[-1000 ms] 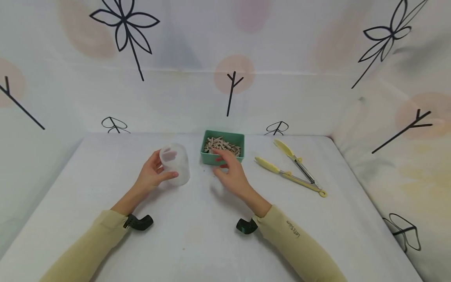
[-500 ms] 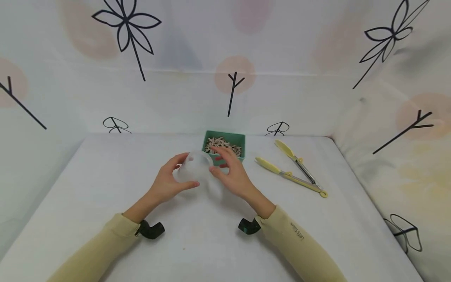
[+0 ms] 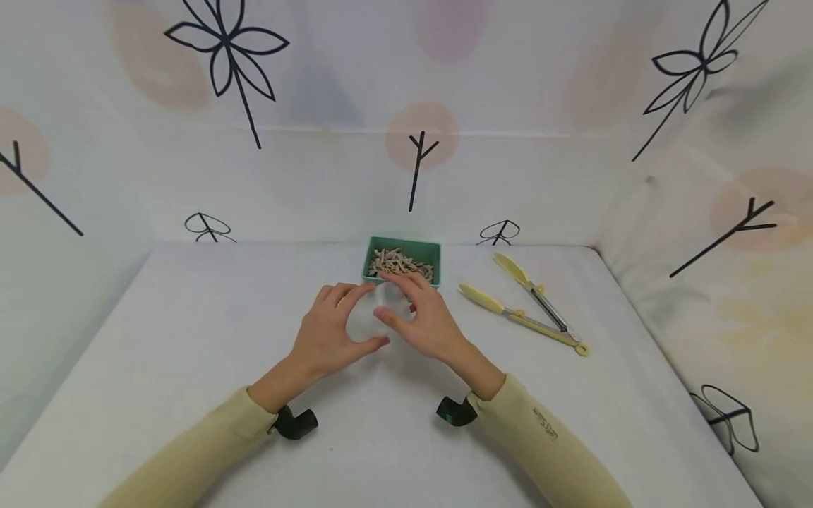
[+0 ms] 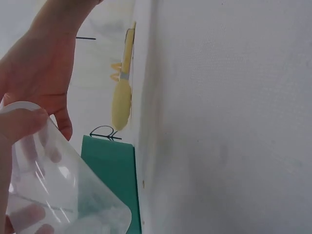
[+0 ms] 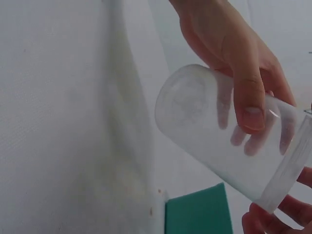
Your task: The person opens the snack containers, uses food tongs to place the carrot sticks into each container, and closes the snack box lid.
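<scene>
A clear plastic jar (image 3: 360, 321) lies tilted between both hands, just in front of a green box (image 3: 419, 250). My left hand (image 3: 325, 339) grips the jar's body, thumb on the near side; in the right wrist view the left hand (image 5: 243, 53) shows its fingers through the clear wall. My right hand (image 3: 432, 324) holds the jar's rim end, with its fingers (image 5: 275, 222) curled at the rim in that view. Some of these fingers are out of frame. Small greyish-brown stick-like pieces (image 3: 396, 262) fill the box. No contents are visible in the jar.
Yellow-tipped tongs (image 3: 521, 314) lie spread on the white-covered table (image 3: 190, 339), right of the box. A printed white cloth backdrop (image 3: 305, 176) rises behind the table and at both sides. Tiny specks lie on the tabletop.
My left hand has carried the jar rightward and tipped its mouth toward the right hand. The right hand, earlier apart from the jar, now holds its rim end.
</scene>
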Tool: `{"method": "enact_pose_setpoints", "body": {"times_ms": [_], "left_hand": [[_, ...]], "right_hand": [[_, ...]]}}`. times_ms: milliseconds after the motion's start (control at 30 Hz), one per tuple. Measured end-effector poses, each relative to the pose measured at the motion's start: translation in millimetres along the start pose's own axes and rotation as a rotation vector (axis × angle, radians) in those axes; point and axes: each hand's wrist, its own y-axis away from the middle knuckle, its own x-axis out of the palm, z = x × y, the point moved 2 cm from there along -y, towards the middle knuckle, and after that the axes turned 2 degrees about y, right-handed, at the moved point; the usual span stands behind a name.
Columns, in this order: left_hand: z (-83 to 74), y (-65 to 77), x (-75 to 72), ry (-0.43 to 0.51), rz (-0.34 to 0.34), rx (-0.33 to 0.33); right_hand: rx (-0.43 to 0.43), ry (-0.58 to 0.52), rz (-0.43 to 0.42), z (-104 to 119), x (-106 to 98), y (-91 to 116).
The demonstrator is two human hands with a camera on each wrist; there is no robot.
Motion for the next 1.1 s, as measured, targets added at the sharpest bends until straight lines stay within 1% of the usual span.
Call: {"method": "enact_pose_setpoints", "body": {"times_ms": [100,267,467,600,733,833,967,1100], "left_hand": [[-2.8,-1.5,3.2,0.046,-0.014,0.022],[-7.3,-4.9,5.5,0.177,0.001,0.038],[-10.2,-9.9,4.9,0.258,0.032,0.018],[-11.5,-12.0,5.7,0.313,0.093,-0.028],[-13.1,-13.6,9.3,0.366,0.140,-0.064],[-14.4,-12.5,12.0,0.372,0.139,-0.068],[-18.2,-9.3,13.4,0.320,0.134,-0.039],[-21.9,-8.2,12.6,0.285,0.160,-0.021]], "right_hand": [[-0.035,0.045,-0.022,0.4,-0.3,1.3],[-0.159,0.119,-0.090,1.7,-0.8,2.3],[-0.284,0.095,-0.147,-0.6,-4.3,2.5],[-0.334,0.070,-0.161,-3.4,-4.9,3.7],[-0.362,0.056,-0.172,-7.3,-6.2,6.6],[-0.370,0.051,-0.182,-8.5,-6.8,7.7],[-0.334,0.073,-0.212,-7.7,-7.6,7.5],[-0.291,0.071,-0.207,-6.8,-6.9,8.3]]}}
